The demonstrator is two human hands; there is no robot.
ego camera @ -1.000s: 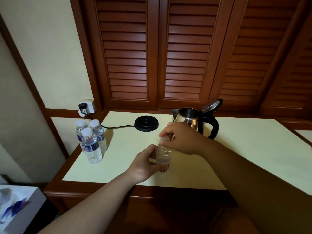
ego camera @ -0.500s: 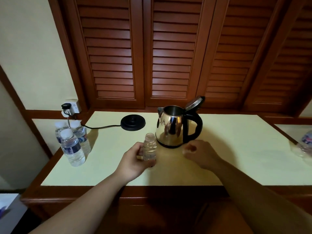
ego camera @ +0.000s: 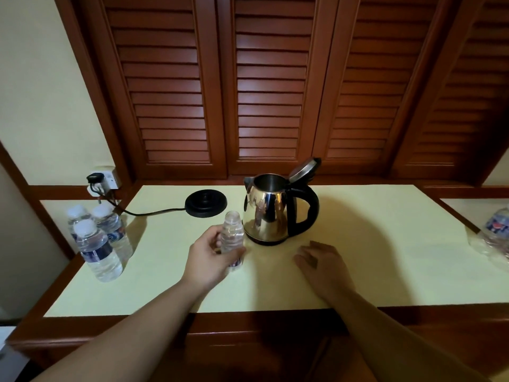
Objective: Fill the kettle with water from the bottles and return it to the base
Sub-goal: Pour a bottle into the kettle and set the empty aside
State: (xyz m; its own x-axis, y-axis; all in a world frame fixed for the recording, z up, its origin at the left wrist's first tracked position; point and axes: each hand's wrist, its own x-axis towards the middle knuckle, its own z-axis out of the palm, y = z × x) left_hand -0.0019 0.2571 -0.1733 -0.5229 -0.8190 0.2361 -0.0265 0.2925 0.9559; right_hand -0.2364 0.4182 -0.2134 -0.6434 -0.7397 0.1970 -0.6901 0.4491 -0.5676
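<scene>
From the head view, the left hand (ego camera: 210, 256) grips an uncapped bottle (ego camera: 232, 238) upright on the surface (ego camera: 371, 257), just beside the kettle (ego camera: 265, 210) — close enough, I judge, that a short lift and tilt would bring its mouth over the opening. The kettle stands off its base (ego camera: 206, 202) with the lid (ego camera: 304, 169) tipped back, which leaves the top free for pouring; the base lies just to its left, corded to the wall socket (ego camera: 103, 180). Three capped bottles (ego camera: 96, 244) wait at the left edge, and another bottle (ego camera: 497, 230) lies at the far right. The right hand (ego camera: 319, 260) rests on the surface with loose fingers; whether a cap lies under it I cannot tell. Half a second ago this hand was curled nearer the kettle — it has since flattened and settled lower, while the bottle has hardly shifted.
</scene>
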